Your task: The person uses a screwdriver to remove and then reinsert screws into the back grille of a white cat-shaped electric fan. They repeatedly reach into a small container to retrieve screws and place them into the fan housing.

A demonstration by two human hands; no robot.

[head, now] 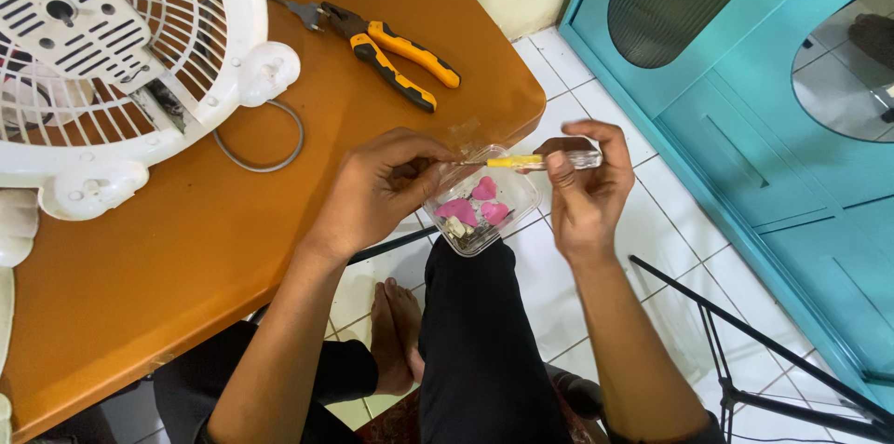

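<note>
A small screwdriver [543, 161] with a yellow shaft cover and a clear plastic handle lies almost level, its long axis running from 9 o'clock to 3 o'clock between the two hands. The right hand [585, 191] holds the clear handle end, with fingers curled closed around it. The tip points toward 9 o'clock, to the left hand [380, 188]. This hand has the thumb and fingers pinched narrow at the tip, but I cannot tell if something small is held there. So the left hand is nearer to the working end, and the right hand keeps the handle.

Just below the screwdriver, at 6 o'clock, a small clear plastic box [480, 204] rests on the person's knee in black trousers [475, 332]. Inside are pink heart-shaped pieces [473, 203] and some small metal parts, too small to identify.

At 9 o'clock from the hands is a smooth orange table [205, 248] with a rounded corner. On it, at 11 o'clock, lie pliers [386, 48] with yellow and black handles, and farther at 10 o'clock a white plastic fan housing [121, 53] with a grille, with a grey wire loop [265, 141] beside it. At 2 o'clock stands a turquoise door [745, 100] on white floor tiles [643, 230].
</note>
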